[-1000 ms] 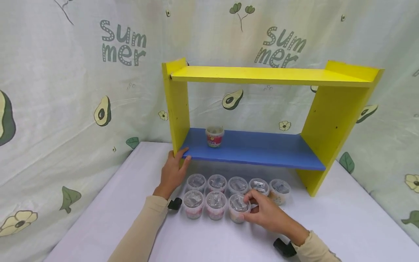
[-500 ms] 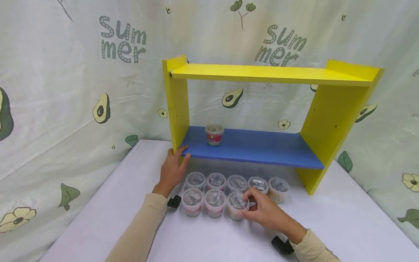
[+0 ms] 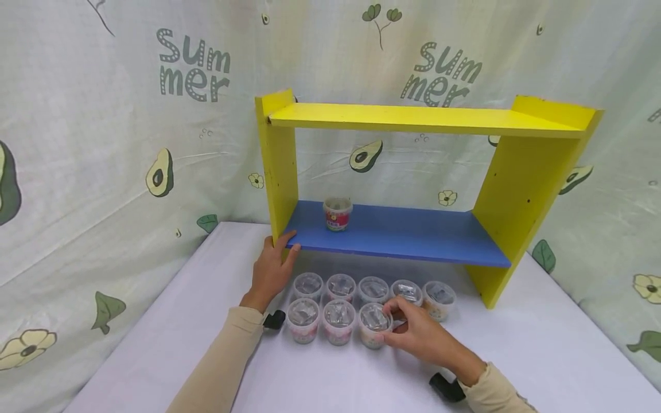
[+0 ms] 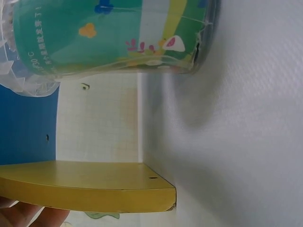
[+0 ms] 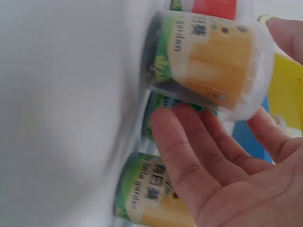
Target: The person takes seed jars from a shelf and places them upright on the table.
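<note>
My left hand (image 3: 271, 272) holds the lower front corner of a yellow and blue shelf (image 3: 280, 183). In the left wrist view its fingers (image 4: 49, 217) lie on the outer side of the yellow side panel (image 4: 90, 196). My right hand (image 3: 423, 335) pinches a small plastic tub (image 3: 369, 337) near its rim, at the right end of the front row. That tub has an orange label in the right wrist view; its lower fingers (image 5: 177, 146) are extended beside it. I cannot tell whether the tub is raised off the table.
Two pink-labelled tubs (image 3: 303, 331) stand left of the held one. Behind is a row of several tubs (image 3: 341, 287), partly under the blue board (image 3: 403, 229). One red-labelled tub (image 3: 337, 221) sits on that board. A patterned cloth (image 3: 217, 143) hangs behind the white table (image 3: 170, 344).
The head view shifts slightly. Both hands keep their places, the left at the shelf and the right at the front-row tub.
</note>
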A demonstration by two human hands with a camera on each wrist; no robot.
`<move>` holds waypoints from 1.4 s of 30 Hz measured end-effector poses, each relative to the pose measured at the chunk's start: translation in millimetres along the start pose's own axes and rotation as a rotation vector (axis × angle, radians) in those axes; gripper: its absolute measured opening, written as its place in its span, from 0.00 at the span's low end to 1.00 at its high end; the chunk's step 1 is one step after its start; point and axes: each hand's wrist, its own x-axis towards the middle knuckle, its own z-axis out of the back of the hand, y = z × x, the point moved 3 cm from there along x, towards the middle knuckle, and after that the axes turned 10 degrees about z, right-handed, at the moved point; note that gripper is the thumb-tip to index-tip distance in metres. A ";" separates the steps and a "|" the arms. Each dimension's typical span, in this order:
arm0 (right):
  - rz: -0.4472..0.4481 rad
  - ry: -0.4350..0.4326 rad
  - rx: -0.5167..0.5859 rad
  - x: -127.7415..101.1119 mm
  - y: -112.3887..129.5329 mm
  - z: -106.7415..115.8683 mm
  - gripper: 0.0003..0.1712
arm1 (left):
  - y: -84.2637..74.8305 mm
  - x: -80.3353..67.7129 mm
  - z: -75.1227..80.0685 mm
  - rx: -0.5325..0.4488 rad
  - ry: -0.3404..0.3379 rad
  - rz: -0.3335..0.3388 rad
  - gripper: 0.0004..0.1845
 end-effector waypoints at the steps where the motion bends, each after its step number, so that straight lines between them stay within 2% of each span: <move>1: -0.004 -0.003 -0.008 -0.5 0.3 1.4 0.26 | -0.2 -0.6 0.0 0.000 -0.002 -0.003 0.26; 5: -0.025 -0.029 -0.044 -1.5 2.0 8.5 0.23 | -0.8 -1.3 -0.1 0.002 -0.005 -0.010 0.26; 12: -0.009 -0.094 -0.092 -0.5 6.3 17.4 0.20 | -0.6 0.2 -0.5 0.002 -0.001 0.001 0.26; 17: -0.015 -0.109 -0.063 -2.2 8.4 18.2 0.20 | 0.9 -2.0 0.2 0.009 0.002 -0.001 0.26; 23: -0.009 -0.123 -0.033 0.7 10.8 22.4 0.22 | -0.5 0.1 1.8 -0.008 -0.025 -0.024 0.25; 29: -0.027 -0.109 -0.028 1.2 9.7 25.7 0.22 | 3.2 0.3 -1.9 -0.002 0.015 0.008 0.26; 37: 0.008 -0.052 0.111 9.1 8.2 35.9 0.20 | -2.3 1.4 -0.3 -0.022 0.004 -0.007 0.26; 42: -0.009 -0.094 0.176 15.6 10.5 47.4 0.22 | -0.5 0.6 -0.2 -0.009 -0.001 0.004 0.26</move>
